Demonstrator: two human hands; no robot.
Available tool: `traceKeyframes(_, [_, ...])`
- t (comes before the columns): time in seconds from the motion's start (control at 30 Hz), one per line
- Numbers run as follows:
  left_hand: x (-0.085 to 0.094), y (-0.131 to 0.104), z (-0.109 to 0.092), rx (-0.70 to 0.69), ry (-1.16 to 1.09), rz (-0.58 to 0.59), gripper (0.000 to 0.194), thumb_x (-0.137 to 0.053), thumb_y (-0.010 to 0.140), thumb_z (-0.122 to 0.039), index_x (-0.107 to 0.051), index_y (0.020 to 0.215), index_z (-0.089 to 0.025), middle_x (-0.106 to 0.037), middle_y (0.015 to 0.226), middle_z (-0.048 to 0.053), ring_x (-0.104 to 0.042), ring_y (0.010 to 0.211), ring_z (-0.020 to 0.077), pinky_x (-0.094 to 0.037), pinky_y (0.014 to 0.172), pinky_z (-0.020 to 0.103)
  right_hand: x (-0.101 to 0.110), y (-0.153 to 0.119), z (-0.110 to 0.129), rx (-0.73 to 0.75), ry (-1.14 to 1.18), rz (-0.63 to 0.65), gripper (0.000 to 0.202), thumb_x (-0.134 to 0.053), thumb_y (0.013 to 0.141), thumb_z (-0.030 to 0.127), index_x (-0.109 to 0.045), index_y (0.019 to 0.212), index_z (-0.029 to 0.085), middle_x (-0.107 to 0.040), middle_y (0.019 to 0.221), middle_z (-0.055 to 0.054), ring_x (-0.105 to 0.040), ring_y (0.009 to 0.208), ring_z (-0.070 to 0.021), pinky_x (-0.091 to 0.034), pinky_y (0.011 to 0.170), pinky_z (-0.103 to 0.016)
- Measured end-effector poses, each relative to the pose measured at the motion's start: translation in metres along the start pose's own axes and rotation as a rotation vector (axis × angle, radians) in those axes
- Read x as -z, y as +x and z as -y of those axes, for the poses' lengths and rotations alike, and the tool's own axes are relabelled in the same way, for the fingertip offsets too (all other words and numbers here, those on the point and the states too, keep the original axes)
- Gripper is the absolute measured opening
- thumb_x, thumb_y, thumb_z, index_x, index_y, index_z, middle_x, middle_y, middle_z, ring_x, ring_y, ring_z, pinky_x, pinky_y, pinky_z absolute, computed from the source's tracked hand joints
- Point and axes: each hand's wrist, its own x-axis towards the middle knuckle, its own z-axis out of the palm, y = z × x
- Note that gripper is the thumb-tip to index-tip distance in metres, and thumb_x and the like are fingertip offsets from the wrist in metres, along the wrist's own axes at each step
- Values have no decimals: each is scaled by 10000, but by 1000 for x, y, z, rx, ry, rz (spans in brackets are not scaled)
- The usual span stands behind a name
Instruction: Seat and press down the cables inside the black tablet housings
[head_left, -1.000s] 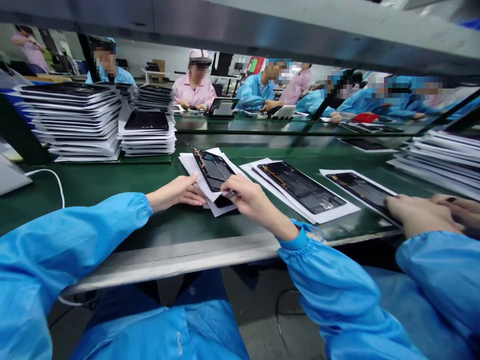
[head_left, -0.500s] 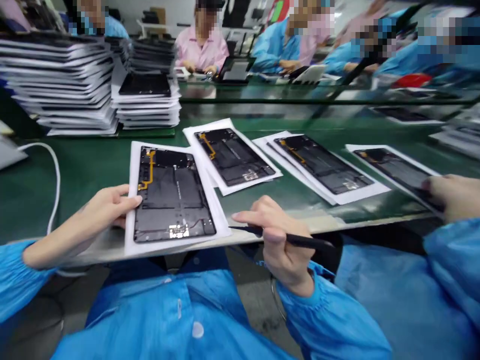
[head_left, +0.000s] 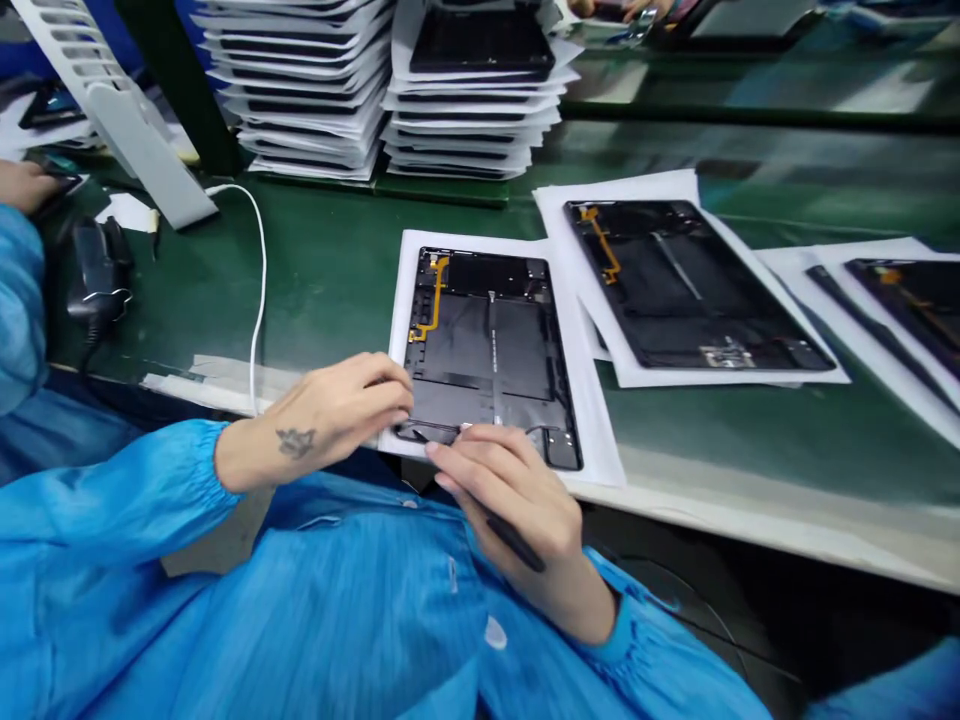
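Note:
In front of me a tablet back housing lies on white paper, its inner side up. An orange flex cable runs along its upper left. My left hand is at the lower left edge, fingers curled together; what they pinch, if anything, is hidden. My right hand holds dark tweezers like a pen. Their tip points at the lower left corner of the housing, near my left fingertips. The right fingers cover part of the housing's lower edge.
More housings on paper lie to the right, one close by and another at the edge. Tall paper-layered stacks stand behind. A white cable crosses the bench on the left, near a white stand and a co-worker's sleeve.
My view has turned left and down. My right hand has brought the tweezers from beside the housing to its lower left corner. My left hand has slid down the left edge, fingers now curled.

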Motion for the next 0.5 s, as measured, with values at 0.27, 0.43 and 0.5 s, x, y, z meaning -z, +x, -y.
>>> traceKeyframes(0.27, [-17,-5,-2,27,-33,-41,114,-486,1022,-184,-597,1046,-172,-616,1105,94,-590,972,187,-529,811,313,-10,-1,1,-10,-82,-31,339,-653,900,72,-677,1208,211,-765,898,-48,-662,862,-207,-593,824,-386])
traceKeyframes(0.43, [-14,0,-9,56,-50,-49,151,-435,1034,-160,-582,1001,-170,-609,964,66,-545,863,171,-482,750,301,-5,0,1,-59,23,-199,252,-482,1001,193,-666,1165,247,-721,968,-88,-667,1032,-274,-558,881,-486])
traceKeyframes(0.5, [-11,2,-13,114,-135,-58,145,-451,1037,-188,-590,999,-174,-615,931,51,-566,829,151,-477,725,277,-1,2,0,-52,40,-191,311,-420,1003,145,-638,1206,238,-716,963,-88,-671,981,-266,-544,823,-463])
